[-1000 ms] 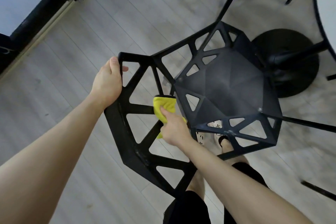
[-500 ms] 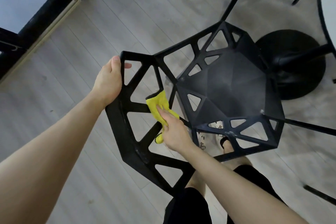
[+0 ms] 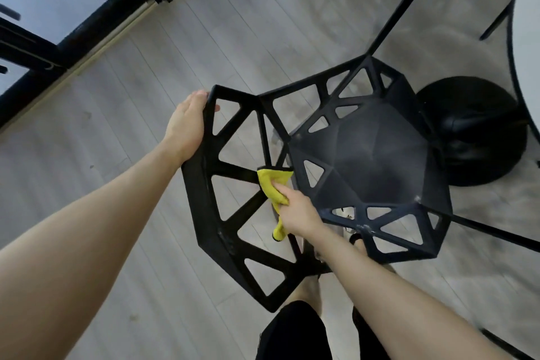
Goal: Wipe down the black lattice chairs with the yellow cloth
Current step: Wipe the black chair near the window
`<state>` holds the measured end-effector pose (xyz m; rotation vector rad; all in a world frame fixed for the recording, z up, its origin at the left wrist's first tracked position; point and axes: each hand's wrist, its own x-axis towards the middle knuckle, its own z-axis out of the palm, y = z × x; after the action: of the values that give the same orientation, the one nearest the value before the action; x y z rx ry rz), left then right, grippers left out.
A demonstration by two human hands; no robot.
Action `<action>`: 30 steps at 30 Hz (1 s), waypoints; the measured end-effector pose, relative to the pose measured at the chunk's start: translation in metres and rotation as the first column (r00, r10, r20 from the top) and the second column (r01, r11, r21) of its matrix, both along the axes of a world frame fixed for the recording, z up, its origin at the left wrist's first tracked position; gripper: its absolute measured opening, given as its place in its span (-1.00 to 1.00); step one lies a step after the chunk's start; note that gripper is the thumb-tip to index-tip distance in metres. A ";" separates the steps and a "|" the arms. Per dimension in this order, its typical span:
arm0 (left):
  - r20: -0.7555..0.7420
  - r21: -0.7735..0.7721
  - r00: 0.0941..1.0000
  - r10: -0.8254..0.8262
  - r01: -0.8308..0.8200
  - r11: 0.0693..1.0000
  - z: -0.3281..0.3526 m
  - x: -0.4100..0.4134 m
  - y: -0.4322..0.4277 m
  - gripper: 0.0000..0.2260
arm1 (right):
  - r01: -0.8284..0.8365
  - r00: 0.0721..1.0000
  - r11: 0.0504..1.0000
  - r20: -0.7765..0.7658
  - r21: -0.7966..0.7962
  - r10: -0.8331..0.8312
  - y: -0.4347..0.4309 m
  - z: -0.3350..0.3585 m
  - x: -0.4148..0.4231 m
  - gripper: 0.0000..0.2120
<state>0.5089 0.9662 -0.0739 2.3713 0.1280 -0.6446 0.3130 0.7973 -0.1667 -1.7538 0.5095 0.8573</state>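
Pale wood floor (image 3: pixel 204 38) under a black lattice chair (image 3: pixel 371 161). The left hand (image 3: pixel 187 126) grips the backrest's top edge, likely steadying it, while the right hand (image 3: pixel 295 210) clasps a yellow cloth (image 3: pixel 273 184) pressed against a backrest strut near the seat.

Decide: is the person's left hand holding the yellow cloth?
No, the right hand grips the yellow cloth, while the left hand holds the chair's backrest.

Open floor (image 3: pixel 140 131) lies at 9 o'clock of the chair (image 3: pixel 371 161). A table base (image 3: pixel 482 137) crowds its 3 o'clock side.
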 end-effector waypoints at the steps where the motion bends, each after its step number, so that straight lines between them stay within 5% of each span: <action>1: 0.037 -0.009 0.999 0.019 -0.019 1.000 0.002 -0.002 -0.002 -0.59 | 0.049 0.999 0.999 -0.003 -0.005 -0.049 -0.006 0.002 0.003 -0.46; 3: 0.093 -0.023 0.982 0.166 -0.164 0.986 0.009 -0.007 -0.003 -0.56 | 0.160 0.987 0.987 0.016 0.025 -0.161 -0.015 0.016 0.011 -0.59; 8: 0.027 -0.118 0.869 0.495 -0.489 0.864 0.044 -0.038 0.020 -0.65 | 0.239 0.960 0.964 0.120 0.115 -0.252 -0.021 0.055 0.052 -0.39; 12: -0.072 -0.038 0.857 0.511 -0.514 0.857 0.082 -0.111 0.050 -0.64 | 0.191 0.897 0.974 0.382 0.120 -0.222 -0.001 0.080 0.114 -0.34; 16: -0.225 -0.141 0.804 0.550 -0.586 0.798 0.101 -0.158 0.028 -0.56 | 0.024 0.808 0.997 0.586 0.070 -0.061 0.042 0.096 0.119 -0.17; 22: -0.211 -0.175 0.795 0.569 -0.603 0.778 0.097 -0.173 0.009 -0.52 | -0.314 0.725 0.936 0.677 0.163 0.125 0.040 0.085 0.015 -0.12; 27: -0.199 -0.166 0.839 0.506 -0.538 0.827 0.091 -0.183 0.008 -0.38 | -0.090 0.779 0.996 0.624 0.029 0.053 0.036 0.076 0.109 -0.16; 30: -0.206 -0.228 0.808 0.552 -0.588 0.776 0.085 -0.182 0.008 -0.38 | -0.186 0.775 0.979 0.625 0.080 0.096 0.042 0.085 0.052 -0.09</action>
<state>0.3270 0.9738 0.0114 1.8652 0.7398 -0.4702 0.3655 0.8392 -0.0821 -1.8315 -0.1241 0.3536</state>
